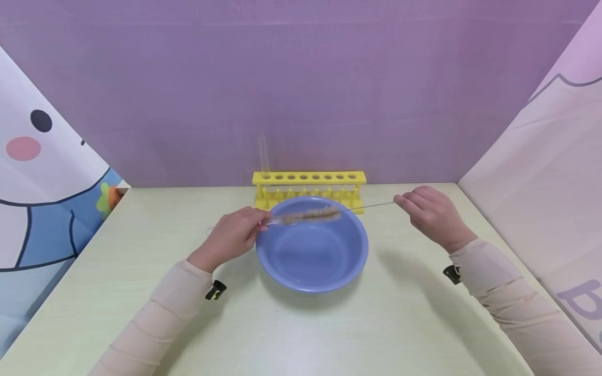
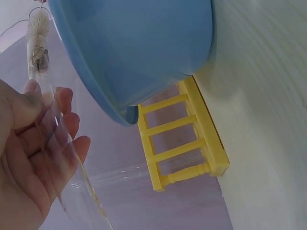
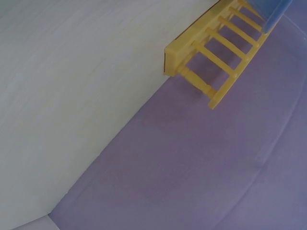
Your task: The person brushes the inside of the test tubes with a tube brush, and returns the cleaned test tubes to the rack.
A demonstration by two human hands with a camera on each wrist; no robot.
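Observation:
My left hand point(image 1: 235, 234) grips a clear glass test tube point(image 2: 57, 120) over the left side of a blue basin point(image 1: 310, 256). In the left wrist view, the thumb and fingers wrap round the tube. A test tube brush point(image 1: 324, 213) with pale bristles lies nearly level above the basin, its bristles partly inside the tube's mouth and partly outside. To the right of the basin, my right hand point(image 1: 431, 215) pinches the end of the brush's thin wire handle point(image 1: 373, 204). The right wrist view shows neither the right hand nor the brush.
Behind the basin stands a yellow test tube rack point(image 1: 308, 177) with a row of holes. Another clear test tube point(image 1: 264, 154) stands upright in its leftmost hole. A purple backdrop point(image 1: 301, 94) rises at the table's point(image 1: 310, 334) far edge, with printed panels at both sides.

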